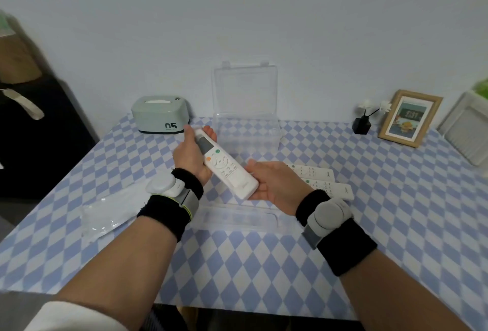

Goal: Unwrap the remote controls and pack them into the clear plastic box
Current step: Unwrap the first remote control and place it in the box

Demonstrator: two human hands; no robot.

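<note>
A white remote control (227, 167) with a grey screen and orange and green buttons hangs above the table, held at both ends. My left hand (191, 155) grips its screen end, fingers curled round it. My right hand (272, 181) holds its lower end from beneath. Behind them stands the clear plastic box (247, 132), its lid (244, 87) upright against the wall. Two more white remotes (320, 179) lie side by side on the table to the right of my right hand. An empty clear wrapper (108, 212) lies at the left; another clear wrapper (237, 217) lies below my hands.
A checked blue-and-white cloth (237, 264) covers the table. A pale green tissue box (159, 114) sits at the back left. A black vase with white flowers (363, 122) and a framed picture (408, 118) stand at the back right, beside a white ribbed object (467, 130).
</note>
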